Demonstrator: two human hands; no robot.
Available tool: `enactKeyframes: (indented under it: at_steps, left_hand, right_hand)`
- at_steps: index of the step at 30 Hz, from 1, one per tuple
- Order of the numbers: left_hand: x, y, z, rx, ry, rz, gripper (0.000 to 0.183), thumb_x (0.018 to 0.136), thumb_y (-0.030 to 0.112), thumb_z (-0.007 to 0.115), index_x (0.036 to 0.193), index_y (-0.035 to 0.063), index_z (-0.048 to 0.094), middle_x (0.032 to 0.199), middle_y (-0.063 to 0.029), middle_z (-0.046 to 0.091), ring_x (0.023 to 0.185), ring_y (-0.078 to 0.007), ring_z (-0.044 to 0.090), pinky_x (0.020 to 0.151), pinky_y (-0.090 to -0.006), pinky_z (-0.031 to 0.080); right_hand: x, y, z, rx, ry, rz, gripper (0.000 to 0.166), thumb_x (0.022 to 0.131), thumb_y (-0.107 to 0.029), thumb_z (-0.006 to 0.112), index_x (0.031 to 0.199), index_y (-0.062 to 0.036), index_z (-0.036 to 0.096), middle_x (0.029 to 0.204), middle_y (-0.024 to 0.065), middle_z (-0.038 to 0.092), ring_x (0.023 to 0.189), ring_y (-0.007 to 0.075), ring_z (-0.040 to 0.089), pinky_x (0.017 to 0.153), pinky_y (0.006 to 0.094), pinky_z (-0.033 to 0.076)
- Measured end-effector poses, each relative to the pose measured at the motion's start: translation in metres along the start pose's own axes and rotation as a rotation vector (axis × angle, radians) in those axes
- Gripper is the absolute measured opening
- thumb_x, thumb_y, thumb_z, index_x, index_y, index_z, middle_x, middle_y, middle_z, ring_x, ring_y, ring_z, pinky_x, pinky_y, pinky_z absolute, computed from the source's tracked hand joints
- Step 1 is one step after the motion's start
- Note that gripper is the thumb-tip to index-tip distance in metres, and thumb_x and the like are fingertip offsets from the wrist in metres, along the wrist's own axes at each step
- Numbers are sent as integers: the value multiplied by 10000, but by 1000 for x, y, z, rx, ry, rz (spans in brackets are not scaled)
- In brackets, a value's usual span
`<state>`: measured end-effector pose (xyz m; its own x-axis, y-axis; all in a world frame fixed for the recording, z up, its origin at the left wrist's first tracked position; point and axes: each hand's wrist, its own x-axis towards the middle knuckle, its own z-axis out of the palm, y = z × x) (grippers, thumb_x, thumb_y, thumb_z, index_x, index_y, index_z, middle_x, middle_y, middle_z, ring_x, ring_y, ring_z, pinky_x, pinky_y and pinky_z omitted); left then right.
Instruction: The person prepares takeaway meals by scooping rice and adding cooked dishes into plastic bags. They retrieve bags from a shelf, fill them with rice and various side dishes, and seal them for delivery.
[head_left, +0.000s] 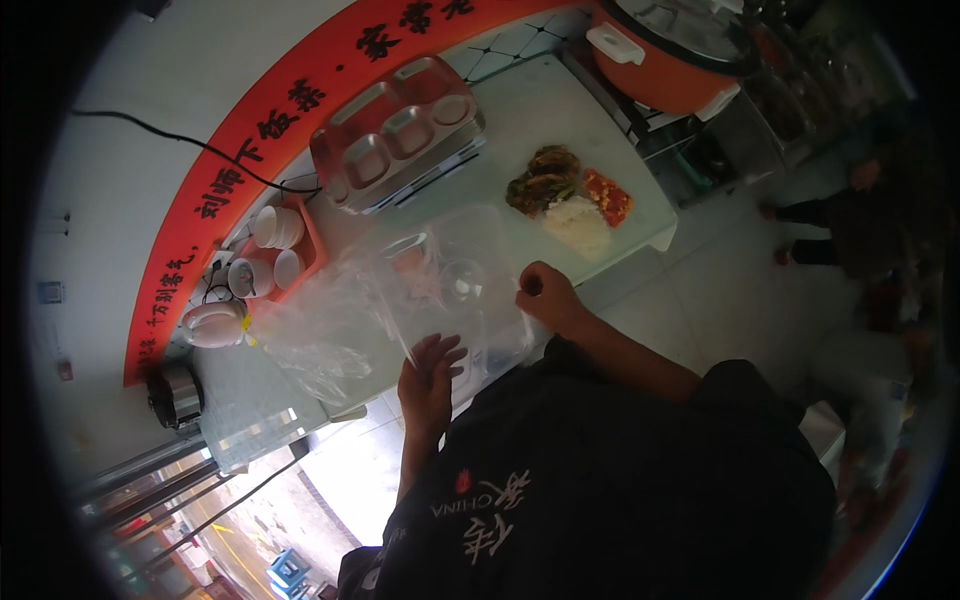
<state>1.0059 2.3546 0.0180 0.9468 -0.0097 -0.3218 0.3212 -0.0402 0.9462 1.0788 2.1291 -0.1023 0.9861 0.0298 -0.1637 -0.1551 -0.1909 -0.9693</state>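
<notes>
A clear plastic container piece (491, 300) with molded hollows spans the space between my hands. My right hand (551, 296) has its fingers curled at the right edge of this piece, seemingly pinching it. At its lower left edge, my left hand (431, 367) has its fingers spread; whether it grips the rim is unclear. A crumpled clear plastic bag (322, 356) lies to the left. Beyond my right hand, white rice (577, 225), dark cooked greens (547, 176) and a red and yellow dish (607, 196) lie side by side; what holds them is hard to see.
Stacked steel compartment trays (405, 131) stand at the back of the table (510, 109). An orange-red basket (311, 232) of white bowls (277, 227) sits left, near a rice cooker (176, 394). A large orange pot (652, 71) is at the upper right. A person (855, 225) stands farther right.
</notes>
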Motion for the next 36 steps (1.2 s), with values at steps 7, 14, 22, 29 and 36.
enactKeyframes:
  at_steps: [7,14,22,29,36]
  left_hand:
    - [25,-31,15,-125,-171,-86,396,964,53,478,1331,-50,367,1266,-219,574,1102,-293,620,858,-354,541]
    - [44,-98,8,-332,-253,-208,553,1021,373,425,1376,-48,381,1328,-215,536,1153,-299,589,903,-380,513]
    - [61,-106,-4,-527,-268,-260,691,1008,512,360,1453,-15,313,1421,-195,458,1271,-330,490,984,-424,445]
    - [103,-102,-1,-757,-149,-344,739,972,569,367,1517,88,228,1532,-120,323,1382,-338,341,1021,-623,318]
    - [116,-154,18,112,-2,-19,390,954,300,530,1287,96,521,1228,-93,581,1142,-307,544,885,-481,468]
  right_hand:
    - [-11,27,-34,369,-195,353,160,856,-140,695,919,-56,574,831,61,603,743,157,588,655,299,503]
    - [-35,58,-45,455,-166,510,96,947,-127,581,1007,-60,548,875,65,599,845,197,629,720,335,523]
    - [-6,85,-34,851,-314,575,127,955,-201,592,1019,-97,556,874,41,605,843,185,616,757,371,523]
    - [61,87,-21,850,-393,641,95,974,-199,558,1009,-109,559,866,40,613,824,179,620,851,436,525]
    - [96,54,-48,963,-561,693,138,961,-193,591,1045,-87,562,847,57,610,788,194,633,808,404,558]
